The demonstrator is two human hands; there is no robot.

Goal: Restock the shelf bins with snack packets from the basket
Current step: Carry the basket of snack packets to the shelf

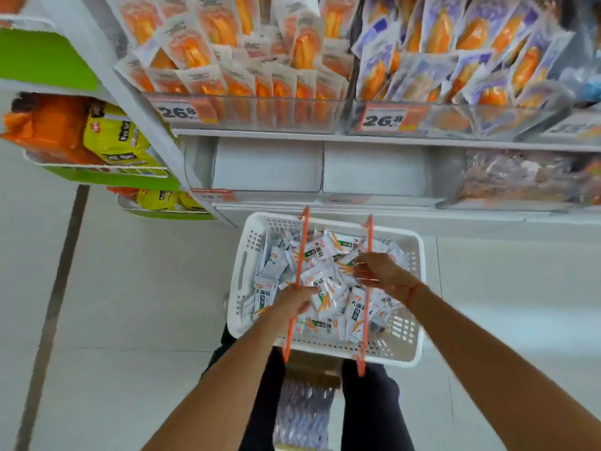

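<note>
**Hands in the basket, picking up packets**

Low in the middle of the frame, both hands reach into the white basket full of small white snack packets. The left hand has its fingers curled down among the packets by an orange handle. The right hand looks pinched on some packets, but it is blurry. This looks like the grabbing step. Next, lift a handful up to the empty bins just above the basket.
</note>
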